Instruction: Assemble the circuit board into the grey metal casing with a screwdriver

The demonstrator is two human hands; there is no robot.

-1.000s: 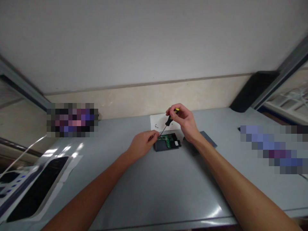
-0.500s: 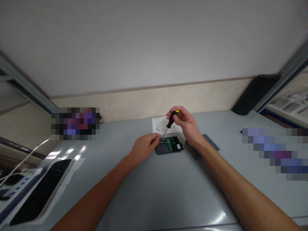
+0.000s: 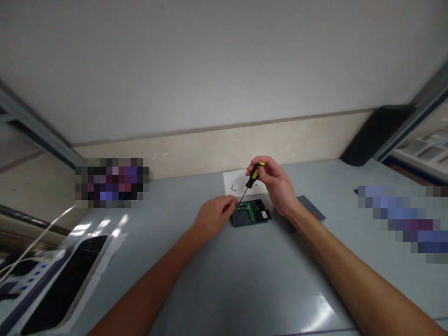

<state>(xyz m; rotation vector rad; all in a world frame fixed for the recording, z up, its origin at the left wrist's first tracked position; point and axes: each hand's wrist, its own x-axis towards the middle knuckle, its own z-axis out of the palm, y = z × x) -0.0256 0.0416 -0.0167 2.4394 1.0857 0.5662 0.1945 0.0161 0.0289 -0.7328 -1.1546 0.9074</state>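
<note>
My right hand [image 3: 280, 186] is closed round a black and yellow screwdriver [image 3: 254, 174], tilted with its tip down at the upper left of a green circuit board [image 3: 251, 210]. The board sits in a dark casing [image 3: 241, 218] on the grey table. My left hand [image 3: 215, 214] has its fingers pinched at the casing's left corner, beside the screwdriver tip; what lies between the fingertips is too small to tell. Behind the casing is a white sheet [image 3: 229, 178] with several tiny dark screws. A dark flat panel [image 3: 310, 206] lies partly under my right forearm.
At the left edge stands a white-framed device with a black screen [image 3: 66, 284], near a white cable. Blurred-out items lie at the left back and on the right. A black object [image 3: 376, 135] leans at the back right against the wall.
The whole view has shifted slightly, so things appear a little further right. The screwdriver handle has turned in my right hand and shows more yellow. My left hand stays at the casing's corner.
</note>
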